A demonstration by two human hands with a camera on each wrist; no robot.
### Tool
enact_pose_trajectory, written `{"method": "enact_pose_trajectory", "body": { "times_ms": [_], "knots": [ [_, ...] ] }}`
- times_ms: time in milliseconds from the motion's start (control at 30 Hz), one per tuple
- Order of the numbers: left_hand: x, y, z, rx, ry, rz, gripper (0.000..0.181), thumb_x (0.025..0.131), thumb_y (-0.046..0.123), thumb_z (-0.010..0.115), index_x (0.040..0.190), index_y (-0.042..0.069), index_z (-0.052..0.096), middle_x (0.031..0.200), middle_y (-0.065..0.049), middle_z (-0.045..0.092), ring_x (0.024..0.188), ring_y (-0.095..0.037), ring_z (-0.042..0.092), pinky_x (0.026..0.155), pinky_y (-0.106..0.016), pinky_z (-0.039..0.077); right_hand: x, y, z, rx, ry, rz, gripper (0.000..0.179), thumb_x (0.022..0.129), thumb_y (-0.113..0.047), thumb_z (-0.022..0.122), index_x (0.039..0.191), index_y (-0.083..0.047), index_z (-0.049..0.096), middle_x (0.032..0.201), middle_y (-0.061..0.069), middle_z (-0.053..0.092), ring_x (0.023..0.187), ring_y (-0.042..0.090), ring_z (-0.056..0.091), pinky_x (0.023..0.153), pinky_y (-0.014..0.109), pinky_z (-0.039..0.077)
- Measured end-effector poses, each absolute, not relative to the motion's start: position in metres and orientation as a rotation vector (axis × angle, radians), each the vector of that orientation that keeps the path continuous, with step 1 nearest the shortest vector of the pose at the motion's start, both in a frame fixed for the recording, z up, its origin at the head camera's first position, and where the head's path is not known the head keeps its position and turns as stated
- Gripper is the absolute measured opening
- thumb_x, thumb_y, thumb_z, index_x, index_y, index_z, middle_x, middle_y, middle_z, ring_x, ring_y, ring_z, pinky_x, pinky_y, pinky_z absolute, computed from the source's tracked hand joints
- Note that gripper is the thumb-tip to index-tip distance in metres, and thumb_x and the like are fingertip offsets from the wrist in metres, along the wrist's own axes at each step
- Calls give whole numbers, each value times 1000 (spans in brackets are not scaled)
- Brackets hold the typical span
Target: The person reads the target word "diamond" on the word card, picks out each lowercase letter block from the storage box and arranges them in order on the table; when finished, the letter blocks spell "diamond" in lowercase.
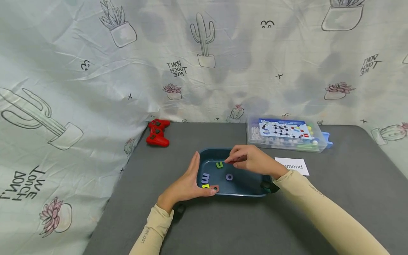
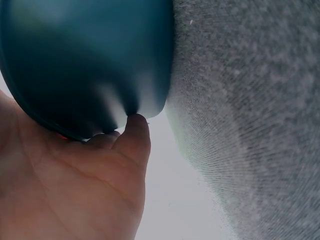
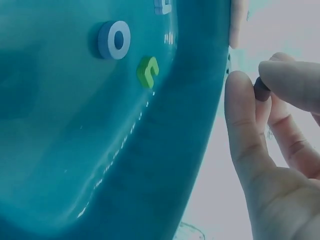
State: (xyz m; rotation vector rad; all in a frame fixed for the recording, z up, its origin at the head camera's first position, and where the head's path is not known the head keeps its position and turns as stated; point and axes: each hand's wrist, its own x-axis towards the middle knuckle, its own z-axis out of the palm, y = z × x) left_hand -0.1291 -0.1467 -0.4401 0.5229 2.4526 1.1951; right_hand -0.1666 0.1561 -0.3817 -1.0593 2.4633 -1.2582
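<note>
A dark teal tray [image 1: 245, 193] sits on the table, its left end gripped by my left hand [image 1: 185, 182], thumb over the near rim and fingers along the outer wall. Over the far side of the tray, my right hand [image 1: 253, 159] pinches a small dark red piece [image 3: 261, 90] between thumb and fingertips; its shape is mostly hidden. Inside the tray lie a green letter [image 1: 219, 165], a purple m-shaped letter [image 1: 205, 178] and a purple ring-shaped o [image 1: 229, 177]. A yellow letter [image 1: 205, 186] and a reddish-brown letter [image 1: 215, 188] are beside my left thumb.
A white card [image 1: 294, 166] reading "amond", its start covered by my right hand, lies right of the tray. Behind it stands a clear plastic box [image 1: 287, 136] with a molecule-picture label. A red game controller [image 1: 158, 132] is at the back left. Printed cloth [image 1: 242, 81] hangs behind.
</note>
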Motion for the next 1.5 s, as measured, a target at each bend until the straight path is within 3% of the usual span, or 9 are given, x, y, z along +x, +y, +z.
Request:
{"method": "enact_pose_trajectory", "body": {
  "times_ms": [267, 400, 633, 867, 1167, 1367, 1500],
  "knots": [
    [-128, -146, -438, 504, 2451, 1189, 139, 82, 58, 86, 172, 19, -12, 178, 2, -15, 161, -36, 13, 121, -63, 30, -158, 174, -377, -841, 2454, -1355, 24, 99, 4, 71, 119, -8, 79, 113, 13, 71, 105, 30, 71, 92, 39, 59],
    [-127, -145, -439, 504, 2443, 1196, 138, 82, 58, 86, 172, 20, -12, 179, 2, -14, 161, -37, 14, 120, -64, 32, -154, 183, -376, -756, 2480, -1349, 19, 100, 0, 73, 117, -8, 76, 108, 7, 74, 100, 22, 71, 89, 35, 60],
    [-128, -145, -437, 520, 2434, 1209, 137, 83, 58, 85, 172, 22, -11, 178, 3, -15, 161, -38, 15, 120, -64, 32, -146, 201, -369, -626, 2458, -1382, 9, 102, -4, 73, 111, -5, 71, 106, 8, 76, 102, 37, 74, 86, 30, 60],
    [-128, -145, -435, 507, 2442, 1195, 136, 83, 57, 85, 172, 23, -12, 178, 5, -16, 160, -40, 17, 119, -65, 33, -139, 220, -371, -538, 2420, -1490, 11, 100, -7, 76, 108, -2, 69, 107, 13, 75, 100, 43, 73, 85, 37, 62],
    [-130, -143, -437, 484, 2450, 1166, 137, 83, 57, 86, 172, 23, -13, 178, 4, -18, 161, -41, 12, 120, -68, 27, -127, 244, -384, -536, 2321, -1742, 11, 100, 3, 71, 100, 7, 62, 122, 28, 67, 98, 33, 76, 85, 41, 63],
    [-129, -144, -438, 497, 2435, 1188, 136, 84, 56, 85, 172, 23, -13, 178, 4, -17, 161, -40, 12, 119, -67, 29, -121, 256, -392, -469, 2342, -1772, 11, 101, 1, 71, 95, 6, 63, 126, 23, 72, 100, 31, 78, 86, 44, 63],
    [-131, -145, -438, 513, 2447, 1180, 136, 84, 58, 84, 172, 22, -13, 178, 4, -18, 161, -40, 12, 119, -66, 30, -117, 260, -397, -443, 2324, -1803, 12, 102, -2, 71, 101, 8, 64, 125, 22, 73, 99, 30, 77, 84, 48, 63]
  ]
}}
